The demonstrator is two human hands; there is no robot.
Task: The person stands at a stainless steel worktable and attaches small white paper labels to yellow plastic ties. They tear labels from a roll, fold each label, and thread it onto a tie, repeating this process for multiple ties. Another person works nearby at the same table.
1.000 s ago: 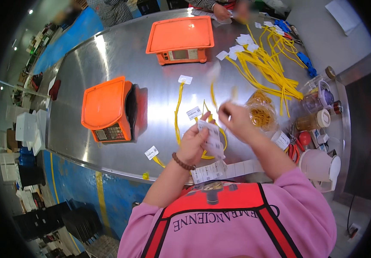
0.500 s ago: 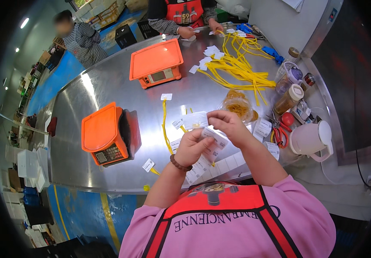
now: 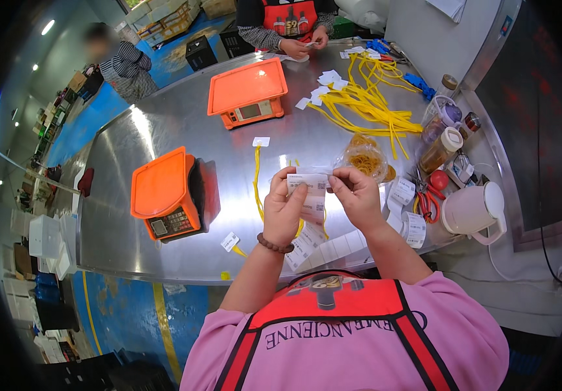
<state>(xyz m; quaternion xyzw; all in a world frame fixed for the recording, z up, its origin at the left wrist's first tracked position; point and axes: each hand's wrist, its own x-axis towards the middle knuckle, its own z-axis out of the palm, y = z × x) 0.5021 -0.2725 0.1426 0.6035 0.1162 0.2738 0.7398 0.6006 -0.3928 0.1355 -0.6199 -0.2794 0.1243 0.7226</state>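
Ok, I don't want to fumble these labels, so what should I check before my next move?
1. Label strip held in the left hand: ok.
2. Right hand at the strip's upper right edge: ok.
3. Top label peeled loose: cannot tell.
4. Tagged yellow strap on the table, left of the strip: ok, its lower part runs behind the left hand.
5. Bag of rubber bands apart from the right hand: cannot tell, they overlap in this view.
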